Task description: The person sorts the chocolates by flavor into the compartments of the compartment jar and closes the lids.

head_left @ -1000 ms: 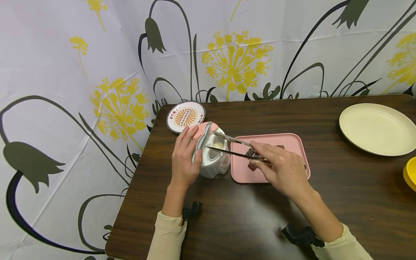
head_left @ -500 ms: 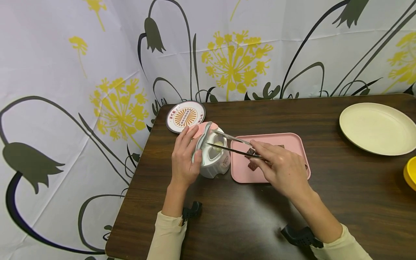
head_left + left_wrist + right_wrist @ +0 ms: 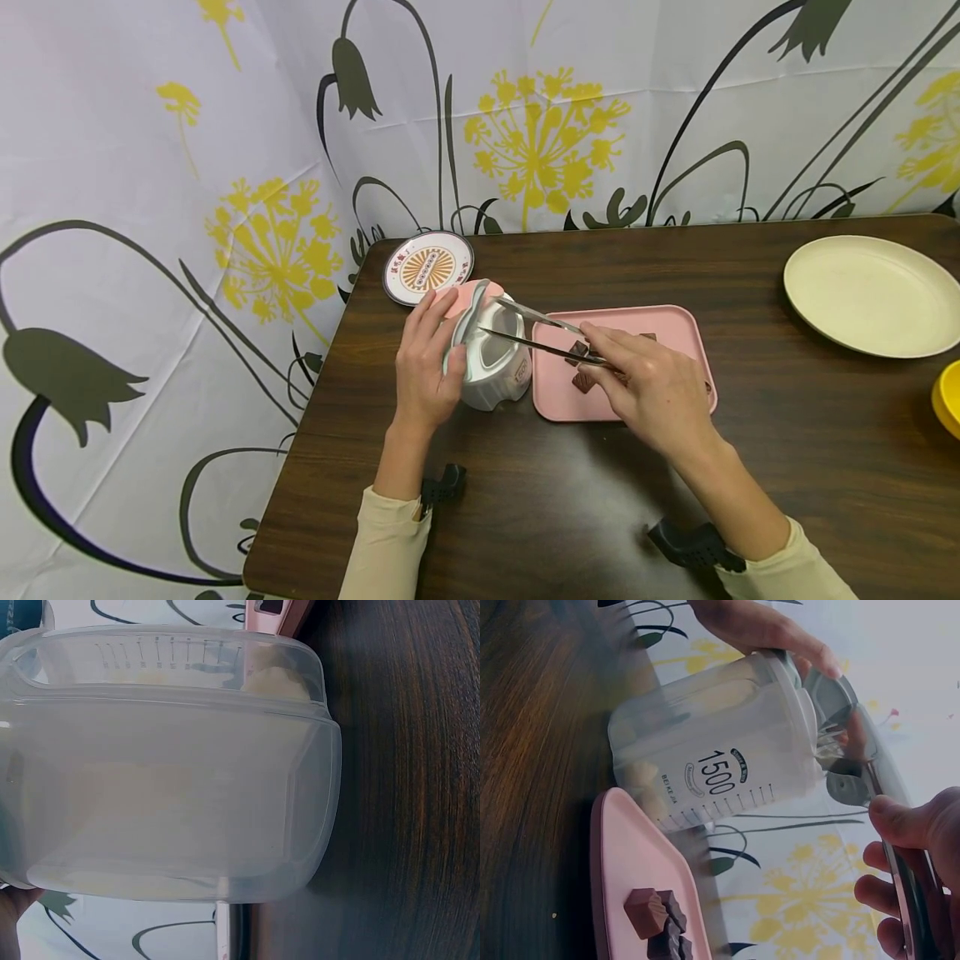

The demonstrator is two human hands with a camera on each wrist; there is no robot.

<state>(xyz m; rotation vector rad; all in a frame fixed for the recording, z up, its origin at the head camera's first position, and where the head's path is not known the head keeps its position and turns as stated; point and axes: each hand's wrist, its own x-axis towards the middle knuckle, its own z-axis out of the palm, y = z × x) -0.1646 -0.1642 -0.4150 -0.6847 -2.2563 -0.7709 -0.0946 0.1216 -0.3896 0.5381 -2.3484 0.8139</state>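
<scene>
In the head view, a clear plastic storage container (image 3: 495,387) with a white rim stands left of a pink tray (image 3: 553,403). My left hand (image 3: 426,367) holds its raised flip lid (image 3: 467,317), thumb at the near side. Pale round pieces (image 3: 640,773) lie low inside the container in the right wrist view. Metal tongs (image 3: 540,316) are gripped in my right hand (image 3: 651,385). Their tips are spread apart over the opening, with nothing seen between them. Several brown chocolate-like pieces (image 3: 646,912) lie on the tray, partly hidden by the right hand in the head view.
Behind the container, a small white plate with an orange sunburst (image 3: 427,268) lies near the table's back left corner. A large cream plate (image 3: 873,296) is at the far right, with a yellow bowl (image 3: 949,398) below it. A flowered cloth hangs behind the table (image 3: 525,517).
A pale piece seen between the tong tips has dropped out of sight into the container. The tongs have spread slightly wider. My left hand has stayed on the lid.
</scene>
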